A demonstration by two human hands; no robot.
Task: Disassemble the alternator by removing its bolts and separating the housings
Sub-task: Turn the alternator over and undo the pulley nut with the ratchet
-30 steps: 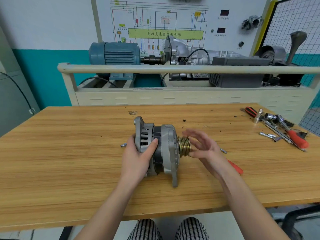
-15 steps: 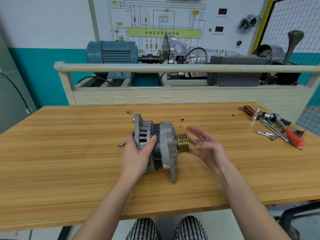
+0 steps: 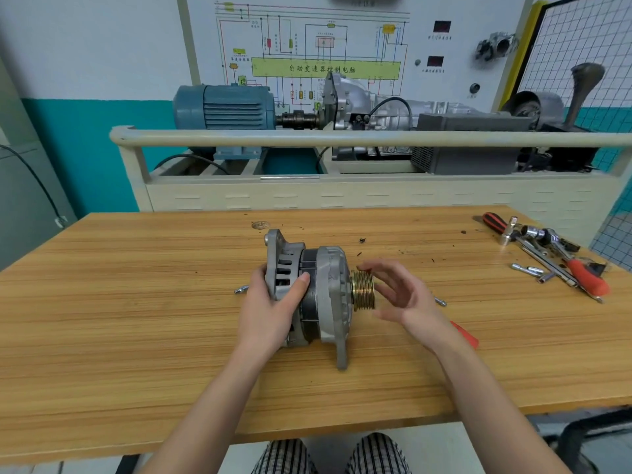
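Note:
A grey alternator (image 3: 330, 292) lies on its side in the middle of the wooden table (image 3: 136, 330), its brass pulley (image 3: 363, 295) pointing right. My left hand (image 3: 273, 309) grips the rear housing, thumb across the dark stator band. My right hand (image 3: 400, 295) hovers just right of the pulley with fingers spread and relaxed, fingertips close to the pulley, holding nothing. A loose bolt (image 3: 240, 289) lies left of my left hand. Another bolt (image 3: 440, 301) lies right of my right hand.
A red-handled tool (image 3: 465, 335) lies partly under my right wrist. Ratchet, sockets and screwdrivers (image 3: 554, 258) are piled at the table's far right. Behind the table stands a training rig with a blue motor (image 3: 225, 107) and a rail (image 3: 342, 137).
My right hand has moved back in close to the pulley after drawing slightly away. My left hand keeps its grip on the rear housing. The alternator has barely shifted.

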